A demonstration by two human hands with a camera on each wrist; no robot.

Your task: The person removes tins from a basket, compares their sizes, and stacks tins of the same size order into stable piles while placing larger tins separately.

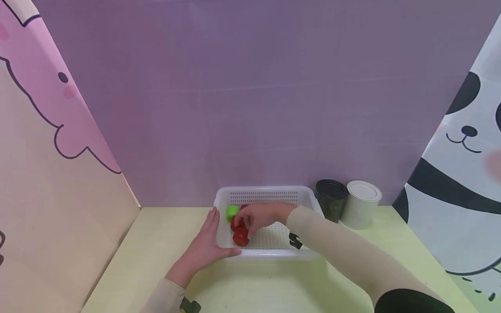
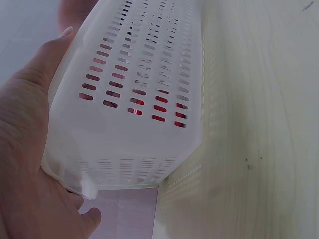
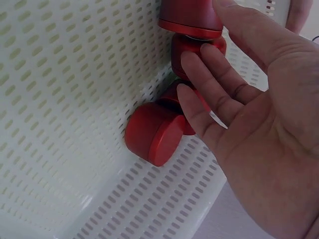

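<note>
A white perforated basket stands on the table, its left front corner held by my left hand, thumb on the front rim and fingers along the left side. Inside, my right hand reaches over several short red cylinders. Its thumb touches the nearest red cylinder; its bent fingers rest at the red ones behind, without a visible grip. Another red cylinder lies tilted by the basket wall. A green round object sits at the left inside, and a darker red one is partly hidden.
Behind the basket's right side stand a black-lidded dark canister and a white canister, side by side. A purple wall rises behind the pale table, with cartoon panels at left and right.
</note>
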